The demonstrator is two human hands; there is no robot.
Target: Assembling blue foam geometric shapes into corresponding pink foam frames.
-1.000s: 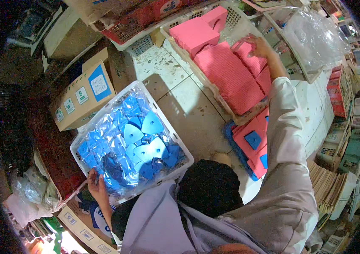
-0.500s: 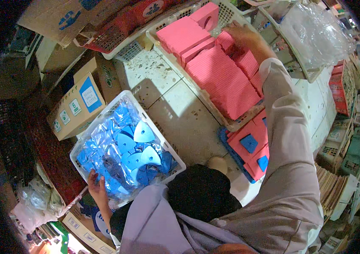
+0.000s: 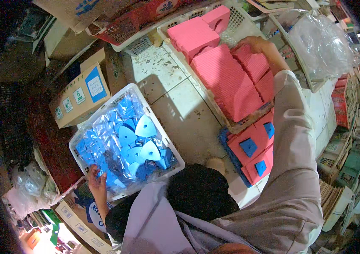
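In a white basket (image 3: pixel 142 104) at the left lie many blue rounded-triangle foam pieces (image 3: pixel 149 150), each with a small hole, among clear plastic. My left hand (image 3: pixel 97 184) rests at this basket's near left rim, fingers apart, with nothing seen in them. Tight rows of pink foam sheets (image 3: pixel 224 80) fill much of a long pale crate (image 3: pixel 239 25) at the upper right. My right hand (image 3: pixel 258 45) reaches into that crate, its fingers curled over the far end of the right-hand row. Its fingertips are partly hidden behind the foam.
Beside the crate's near end, pink foam with blue square pieces (image 3: pixel 248 147) lies on a blue base. A cardboard box (image 3: pixel 80 94) stands behind the left basket. A crate with clear plastic bags (image 3: pixel 322 42) is at the far right, above a red basket (image 3: pixel 342 101).
My right hand has come down onto the far end of the right-hand pink row; pieces that stood askew there now sit in line. My left hand stays at the basket rim.
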